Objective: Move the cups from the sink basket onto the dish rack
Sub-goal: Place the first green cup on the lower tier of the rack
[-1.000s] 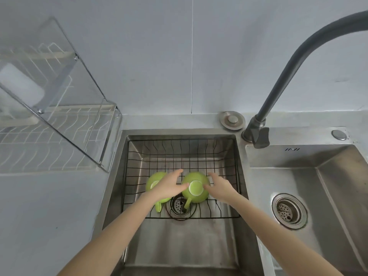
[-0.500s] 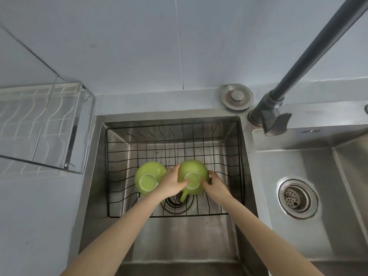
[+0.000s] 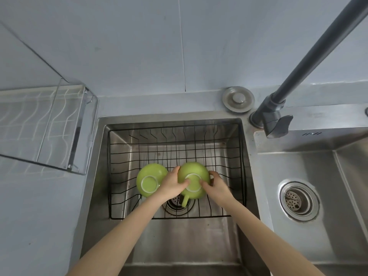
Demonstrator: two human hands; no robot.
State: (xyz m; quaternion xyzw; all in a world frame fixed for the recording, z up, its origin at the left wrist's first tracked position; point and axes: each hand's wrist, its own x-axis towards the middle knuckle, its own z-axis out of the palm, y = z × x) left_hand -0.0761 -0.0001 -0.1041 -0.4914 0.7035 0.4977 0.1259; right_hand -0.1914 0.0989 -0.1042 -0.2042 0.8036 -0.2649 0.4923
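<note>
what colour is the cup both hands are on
Light green, with a pale ring on its upturned base; head view shows the cup.

Below me a grey tabletop [image 3: 39,216] with a steel double sink [image 3: 288,144] set into it, clear-sided dish rack [image 3: 45,126] standing on it at left, round metal cap [image 3: 238,99] and dark faucet [image 3: 274,118] at its back edge, black wire sink basket [image 3: 243,156] in the left basin, two upturned green cups [image 3: 151,181] resting in it.

Left cup [image 3: 151,180] crowds the held cup [image 3: 194,177] (basket [image 3: 242,156] behind lies open).
</note>
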